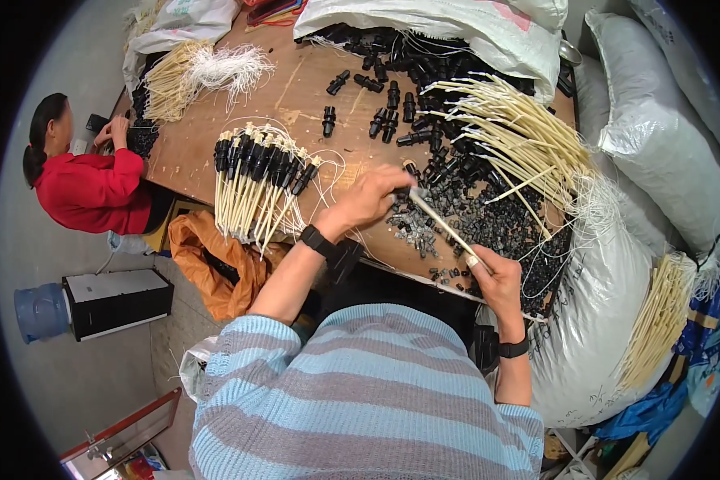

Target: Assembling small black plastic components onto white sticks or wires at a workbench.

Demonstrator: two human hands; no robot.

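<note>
My right hand (pixel 500 280) is closed around the near end of a thin cream-coloured tube (pixel 444 220), which slants up and left. At the tube's far tip my left hand (pixel 374 194) is closed, fingers pinched together and slightly blurred; what sits between them is too small to make out. Below the tube lies a spread of small grey and black plastic pieces (pixel 416 232). Left of my left hand rests a bundle of cream tubes with black connectors on their ends (pixel 256 172). To the right, a big bunch of plain cream tubes with white cords (pixel 528 144) lies over the pieces.
Loose black connectors (pixel 392 96) spill from a white sack (pixel 456 32) at the back of the wooden table (pixel 296 88). Another tube bundle (pixel 176 80) lies far left, near a co-worker in red (pixel 96 188). Full white sacks (pixel 608 320) stand right; an orange bag (pixel 216 264) is below left.
</note>
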